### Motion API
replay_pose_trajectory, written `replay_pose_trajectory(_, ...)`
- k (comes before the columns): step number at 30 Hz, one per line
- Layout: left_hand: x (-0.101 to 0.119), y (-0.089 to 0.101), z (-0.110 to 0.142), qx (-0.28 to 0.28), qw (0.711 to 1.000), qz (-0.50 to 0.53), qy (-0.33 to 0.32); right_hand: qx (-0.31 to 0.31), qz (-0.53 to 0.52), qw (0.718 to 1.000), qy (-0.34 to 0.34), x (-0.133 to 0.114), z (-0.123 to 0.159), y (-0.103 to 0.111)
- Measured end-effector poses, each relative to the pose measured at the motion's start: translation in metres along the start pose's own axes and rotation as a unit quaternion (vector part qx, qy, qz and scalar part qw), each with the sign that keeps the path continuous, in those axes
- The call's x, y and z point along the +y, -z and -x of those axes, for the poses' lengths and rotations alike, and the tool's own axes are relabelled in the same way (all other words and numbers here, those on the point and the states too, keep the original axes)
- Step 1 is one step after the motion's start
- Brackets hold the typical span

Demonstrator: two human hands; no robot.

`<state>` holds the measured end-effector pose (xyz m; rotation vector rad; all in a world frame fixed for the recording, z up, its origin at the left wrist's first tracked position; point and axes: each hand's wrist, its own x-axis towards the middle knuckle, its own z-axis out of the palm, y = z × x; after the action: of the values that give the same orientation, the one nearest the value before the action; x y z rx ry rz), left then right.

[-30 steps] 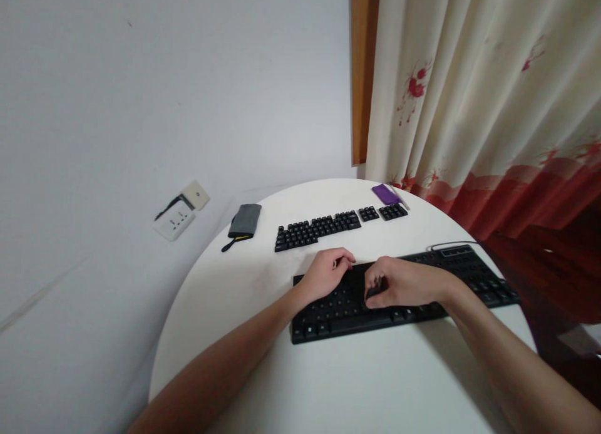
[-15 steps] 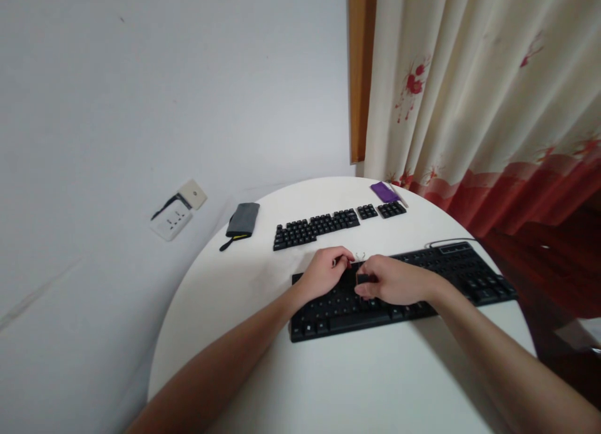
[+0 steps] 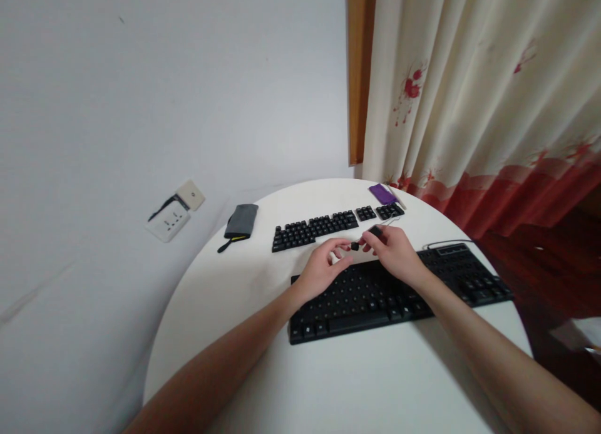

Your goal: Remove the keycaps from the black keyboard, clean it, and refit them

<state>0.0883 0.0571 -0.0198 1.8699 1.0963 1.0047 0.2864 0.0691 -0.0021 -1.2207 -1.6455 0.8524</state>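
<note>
A black keyboard (image 3: 399,293) lies on the round white table (image 3: 328,384) in front of me. My right hand (image 3: 398,253) hovers over the keyboard's far edge, closed on a small black keycap puller (image 3: 375,231). A small black keycap (image 3: 355,246) sits at the puller's tip. My left hand (image 3: 323,269) is just left of it, its curled fingertips pinching at that keycap. Behind the hands, several loose black keycaps (image 3: 315,227) are laid out in rows on the table.
A grey pouch (image 3: 241,221) with a black strap lies at the table's back left. A purple item (image 3: 382,194) lies at the back by the flowered curtain (image 3: 469,108). A wall socket (image 3: 169,221) is on the white wall. The keyboard cable (image 3: 446,242) loops at right.
Both hands have lifted off the keyboard and moved toward its far edge. The right hand has carried the puller with a keycap up, and the left fingers have come to the keycap.
</note>
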Motion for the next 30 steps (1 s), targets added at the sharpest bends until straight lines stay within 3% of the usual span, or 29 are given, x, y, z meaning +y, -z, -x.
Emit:
replay_pose_trajectory(4,-0.003,-0.001,0.0,0.019,1.0,-0.013,0.002,-0.048,0.025,0.998,0.043,-0.007,0.008,-0.006)
replay_pose_trajectory(7,-0.004,0.0,0.0,0.031,0.999,-0.031,-0.006,-0.038,0.039,0.997,0.05,-0.01,0.011,-0.01)
replay_pose_trajectory(13,-0.004,0.001,0.0,0.043,0.999,-0.028,-0.013,-0.053,-0.08,0.995,-0.028,-0.001,0.009,-0.02)
replay_pose_trajectory(17,-0.006,0.001,0.002,0.049,0.997,-0.058,-0.031,-0.051,-0.106,0.991,-0.064,0.003,0.009,-0.025)
replay_pose_trajectory(23,-0.003,0.0,0.002,0.05,0.994,-0.082,-0.048,-0.029,-0.035,0.998,-0.031,-0.003,0.013,-0.022)
replay_pose_trajectory(30,0.001,0.0,0.001,0.034,0.999,-0.034,-0.019,-0.016,0.062,0.998,0.011,-0.007,0.014,-0.02)
